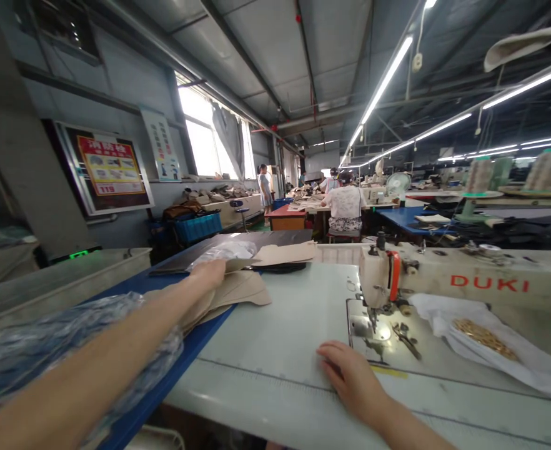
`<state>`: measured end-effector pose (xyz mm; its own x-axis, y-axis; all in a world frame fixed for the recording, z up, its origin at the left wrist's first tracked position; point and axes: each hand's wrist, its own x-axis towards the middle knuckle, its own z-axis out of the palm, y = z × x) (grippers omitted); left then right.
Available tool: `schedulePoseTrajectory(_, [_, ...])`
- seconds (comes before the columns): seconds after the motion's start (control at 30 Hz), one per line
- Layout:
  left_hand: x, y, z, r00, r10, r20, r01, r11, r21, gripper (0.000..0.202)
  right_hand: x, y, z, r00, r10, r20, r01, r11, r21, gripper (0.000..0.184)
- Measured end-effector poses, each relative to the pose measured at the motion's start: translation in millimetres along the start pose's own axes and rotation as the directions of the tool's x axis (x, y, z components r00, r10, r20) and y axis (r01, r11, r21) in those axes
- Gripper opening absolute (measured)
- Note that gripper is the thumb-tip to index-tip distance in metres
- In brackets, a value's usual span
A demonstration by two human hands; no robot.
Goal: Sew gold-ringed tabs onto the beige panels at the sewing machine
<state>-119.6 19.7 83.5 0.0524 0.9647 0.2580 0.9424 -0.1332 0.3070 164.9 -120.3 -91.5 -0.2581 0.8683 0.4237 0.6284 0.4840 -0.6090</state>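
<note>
My left hand reaches over the pile of cut beige pieces, its fingers curled and partly hidden, closed at the edge of one beige piece. Clear plastic lies just beyond it. On the pale sewing table rests my right hand, fingers loosely extended and nothing in them. To its upper right stands the DUKI sewing machine, with its needle area lit. Small metal tools lie beside the needle plate. A white cloth holds many small brass-coloured parts.
Clear plastic wrapping covers striped material on the blue surface at left. A pale bin stands farther left. A dark sheet lies behind the beige pile. Ahead, a person sits with their back turned; thread cones stand at right.
</note>
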Motion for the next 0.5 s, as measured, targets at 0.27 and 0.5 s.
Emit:
schedulePoseTrajectory(0.27, [-31.5, 96.2, 7.0, 0.95, -0.012, 0.312, 0.078, 0.977, -0.199, 0.057, -10.4, -12.0, -3.4, 0.999, 0.017, -0.044, -0.015, 0.998, 0.053, 0.068])
schedulePoseTrajectory(0.5, [-106.2, 124.0, 52.9, 0.872, 0.047, 0.488, 0.38, 0.564, -0.733, 0.036, -30.5, -40.1, -9.3, 0.978, 0.127, -0.165, -0.061, 0.932, 0.357, 0.062])
